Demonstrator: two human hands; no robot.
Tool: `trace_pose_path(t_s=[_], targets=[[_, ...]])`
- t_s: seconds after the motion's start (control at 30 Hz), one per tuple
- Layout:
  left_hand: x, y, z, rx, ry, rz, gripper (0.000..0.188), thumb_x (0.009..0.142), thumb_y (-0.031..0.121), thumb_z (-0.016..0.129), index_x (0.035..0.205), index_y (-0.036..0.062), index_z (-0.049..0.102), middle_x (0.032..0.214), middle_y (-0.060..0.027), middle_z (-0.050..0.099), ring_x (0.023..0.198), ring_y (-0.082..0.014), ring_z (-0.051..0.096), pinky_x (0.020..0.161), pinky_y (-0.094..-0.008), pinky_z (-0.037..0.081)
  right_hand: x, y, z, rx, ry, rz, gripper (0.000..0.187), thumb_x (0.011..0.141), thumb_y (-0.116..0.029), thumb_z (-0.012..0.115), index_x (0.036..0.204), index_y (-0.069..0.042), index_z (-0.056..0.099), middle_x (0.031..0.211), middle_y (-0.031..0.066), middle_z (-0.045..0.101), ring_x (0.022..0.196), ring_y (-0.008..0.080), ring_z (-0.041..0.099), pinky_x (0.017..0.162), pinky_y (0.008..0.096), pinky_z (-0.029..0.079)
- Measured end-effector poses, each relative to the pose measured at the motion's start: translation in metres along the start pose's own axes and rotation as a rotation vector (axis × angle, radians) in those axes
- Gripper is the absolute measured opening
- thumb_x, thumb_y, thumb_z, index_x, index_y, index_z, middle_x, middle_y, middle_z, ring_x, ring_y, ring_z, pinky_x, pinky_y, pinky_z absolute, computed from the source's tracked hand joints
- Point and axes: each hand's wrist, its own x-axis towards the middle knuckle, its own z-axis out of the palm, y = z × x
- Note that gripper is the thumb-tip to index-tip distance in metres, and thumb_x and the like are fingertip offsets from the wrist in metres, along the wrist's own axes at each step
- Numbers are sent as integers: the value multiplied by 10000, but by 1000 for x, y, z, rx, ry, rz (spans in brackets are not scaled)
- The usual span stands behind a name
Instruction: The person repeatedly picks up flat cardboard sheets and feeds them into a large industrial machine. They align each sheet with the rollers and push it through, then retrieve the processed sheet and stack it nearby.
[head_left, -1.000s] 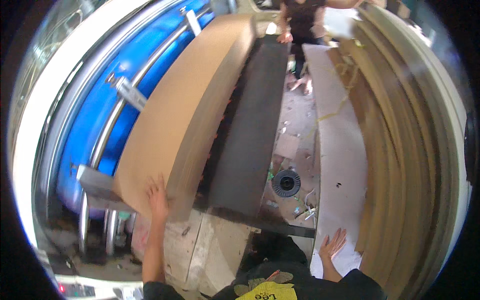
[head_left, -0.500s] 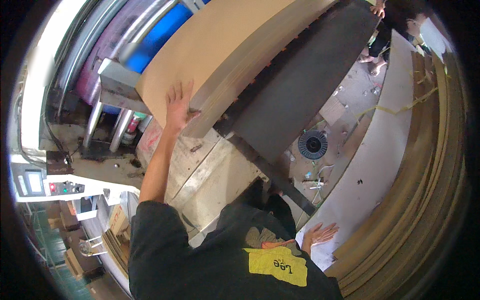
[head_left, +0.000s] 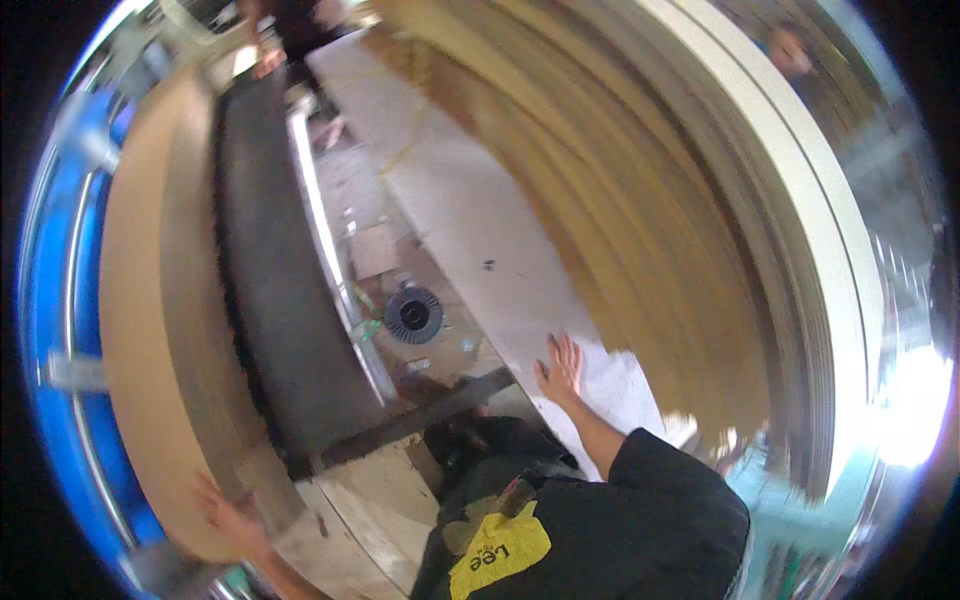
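My left hand (head_left: pixel 228 517), fingers spread and a little blurred, lies at the near end of a stack of brown cardboard sheets (head_left: pixel 135 300). My right hand (head_left: pixel 562 370) is stretched out with its fingers apart over a long white sheet (head_left: pixel 470 230). Whether it touches that sheet I cannot tell. Neither hand grips anything. Just right of the brown stack runs a long dark flat surface (head_left: pixel 280 260). A tall stack of cardboard sheets (head_left: pixel 640 250), smeared by motion, rises beyond the white sheet on the right.
A dark round spool-like disc (head_left: pixel 414 315) and a cardboard scrap (head_left: pixel 374 250) lie on the littered floor between the stacks. At the far end another person's hand (head_left: pixel 268 63) is by the dark surface. Blue rollers (head_left: pixel 62 330) line the far left.
The view has swung to the right, so the brown stack sits farther left. My right hand has reached forward over the white sheet; my left hand stays at the brown stack's near end.
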Motion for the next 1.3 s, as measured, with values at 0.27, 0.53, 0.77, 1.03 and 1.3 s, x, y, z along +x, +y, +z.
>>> trace_pose_path(t_s=[0.27, 0.53, 0.77, 1.03, 1.3], targets=[[-3, 24, -12, 498, 12, 14, 908, 831, 411, 692, 1594, 139, 281, 1440, -222, 468, 1276, -364, 502, 994, -495, 442, -72, -100, -302, -36, 466, -288, 687, 866, -292, 770, 1468, -119, 488, 1381, 192, 581, 1371, 331, 486, 1137, 483, 384], [-3, 13, -9, 655, 379, 208, 684, 948, 386, 551, 1573, 181, 361, 1268, -194, 606, 1094, -351, 640, 833, -505, 539, -137, -102, -478, -1022, 677, 336, 1146, 630, -246, 916, 1588, -214, 288, 1525, 138, 387, 1405, 318, 397, 1166, 528, 304], [-5, -6, 23, 526, 345, 140, 760, 909, 397, 610, 1584, 176, 340, 1274, -189, 608, 1125, -377, 621, 926, -525, 508, -132, -21, -518, -1020, 637, 169, 1108, 680, -171, 855, 1604, -253, 250, 1311, 126, 504, 1198, 283, 512, 999, 442, 419], [-4, 26, -10, 450, 167, 26, 833, 881, 418, 676, 1562, 76, 336, 1416, -223, 539, 1296, -374, 535, 1073, -516, 434, -133, -44, -500, -1040, 602, 221, 1102, 678, -154, 842, 1608, -202, 252, 1361, 181, 495, 1224, 337, 504, 991, 466, 412], [-44, 263, -139, -1823, -138, 467, 709, 974, 330, 667, 1535, 47, 338, 1458, -231, 469, 1334, -360, 493, 1087, -573, 421, -153, -184, -451, -1134, 566, 184, 729, 879, -111, 609, 1563, -113, 358, 1305, 247, 538, 1156, 381, 557, 946, 462, 467]])
